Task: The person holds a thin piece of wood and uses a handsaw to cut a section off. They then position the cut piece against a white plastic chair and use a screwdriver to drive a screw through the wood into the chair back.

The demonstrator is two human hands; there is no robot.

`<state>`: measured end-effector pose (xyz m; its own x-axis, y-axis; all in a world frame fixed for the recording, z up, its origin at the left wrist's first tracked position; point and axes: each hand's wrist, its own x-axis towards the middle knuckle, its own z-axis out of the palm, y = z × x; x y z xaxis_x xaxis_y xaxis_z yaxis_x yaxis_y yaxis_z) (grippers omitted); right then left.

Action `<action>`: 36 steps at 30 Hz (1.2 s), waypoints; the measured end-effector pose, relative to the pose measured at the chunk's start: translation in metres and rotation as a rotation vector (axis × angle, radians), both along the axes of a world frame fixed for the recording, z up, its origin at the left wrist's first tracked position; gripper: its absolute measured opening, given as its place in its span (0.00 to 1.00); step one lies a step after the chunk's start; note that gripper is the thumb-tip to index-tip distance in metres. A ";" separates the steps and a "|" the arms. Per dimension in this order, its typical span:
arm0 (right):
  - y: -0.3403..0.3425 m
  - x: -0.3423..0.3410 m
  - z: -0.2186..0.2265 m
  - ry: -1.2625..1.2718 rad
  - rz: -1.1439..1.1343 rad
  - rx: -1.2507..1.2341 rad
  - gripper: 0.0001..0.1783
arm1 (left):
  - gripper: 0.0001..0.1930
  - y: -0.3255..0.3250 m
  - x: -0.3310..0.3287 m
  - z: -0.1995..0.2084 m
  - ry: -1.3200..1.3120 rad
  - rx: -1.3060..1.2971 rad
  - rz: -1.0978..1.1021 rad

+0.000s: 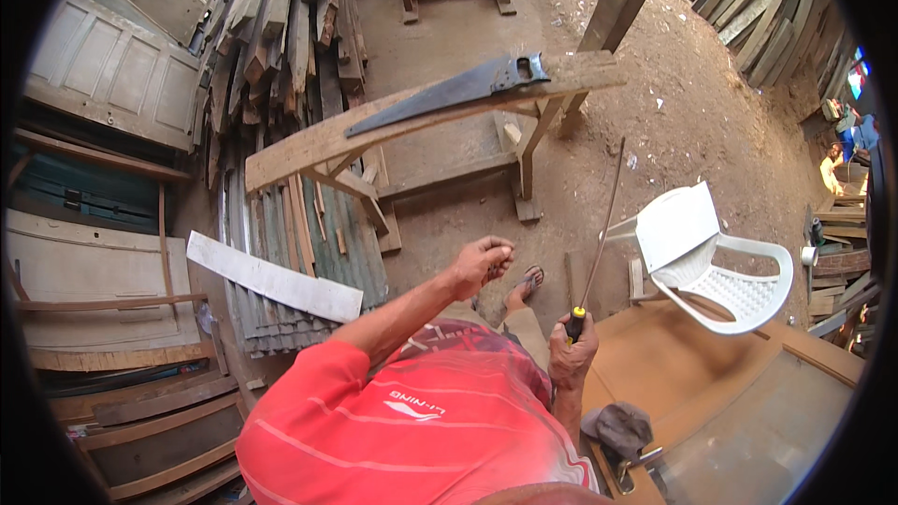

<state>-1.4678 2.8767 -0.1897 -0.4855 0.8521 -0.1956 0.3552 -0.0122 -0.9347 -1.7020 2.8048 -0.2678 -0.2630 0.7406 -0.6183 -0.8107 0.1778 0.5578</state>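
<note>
My right hand [572,355] grips a long screwdriver [601,234] by its black and yellow handle, with the thin rusty shaft pointing up and away. In front of my body, my left hand [482,266] is closed, fingers curled and thumb pressed against them. Whatever it may hold is too small or hidden to make out. Beyond both hands stands a wooden sawhorse [309,151], and a handsaw [440,96] with a dark handle lies along its top beam.
A white plastic chair [769,295] stands at the right beside a brown wooden door panel [627,341] with a grey cap [617,428] near it. Stacked timber [271,19] and corrugated sheets [355,252] fill the left, with a pale board [271,279] across the sheets. A wooden post [622,0] rises behind the sawhorse.
</note>
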 end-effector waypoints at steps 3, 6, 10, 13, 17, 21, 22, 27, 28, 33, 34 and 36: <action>0.047 -0.020 -0.021 0.103 0.054 0.033 0.04 | 0.07 0.014 0.005 -0.012 -0.041 -0.040 0.062; 0.095 -0.044 -0.009 0.151 0.138 0.062 0.07 | 0.07 0.033 0.011 -0.015 -0.068 -0.055 0.119; 0.150 -0.066 0.014 0.377 0.171 0.013 0.06 | 0.07 0.072 0.013 -0.011 -0.055 -0.084 0.173; 0.196 -0.074 0.011 0.246 0.264 0.009 0.04 | 0.06 0.108 0.013 0.000 -0.025 -0.065 0.218; 0.238 -0.082 0.009 0.130 0.355 -0.056 0.02 | 0.06 0.136 0.009 0.006 -0.019 -0.034 0.243; 0.255 -0.096 0.001 0.058 0.417 0.002 0.04 | 0.07 0.151 0.000 0.008 -0.009 -0.078 0.215; 0.257 -0.101 -0.004 0.042 0.433 -0.007 0.04 | 0.07 0.154 -0.003 0.008 -0.002 -0.094 0.213; 0.264 -0.129 0.000 0.044 0.418 -0.036 0.07 | 0.07 0.182 -0.031 0.016 0.063 -0.048 0.134; 0.268 -0.135 -0.004 0.037 0.414 0.011 0.07 | 0.06 0.191 -0.039 0.016 0.081 -0.029 0.110; 0.280 -0.166 0.011 -0.024 0.470 0.089 0.09 | 0.07 0.216 -0.069 0.046 0.251 -0.028 0.003; 0.281 -0.173 0.006 -0.004 0.495 0.100 0.10 | 0.08 0.215 -0.075 0.061 0.330 -0.026 -0.013; 0.285 -0.195 0.011 0.039 0.526 0.144 0.11 | 0.11 0.210 -0.088 0.058 0.316 0.065 0.021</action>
<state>-1.6623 3.1617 -0.1786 -0.8582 0.5088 -0.0683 0.2440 0.2872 -0.9263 -1.7896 3.0147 -0.2100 -0.4501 0.7681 -0.4554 -0.5983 0.1192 0.7923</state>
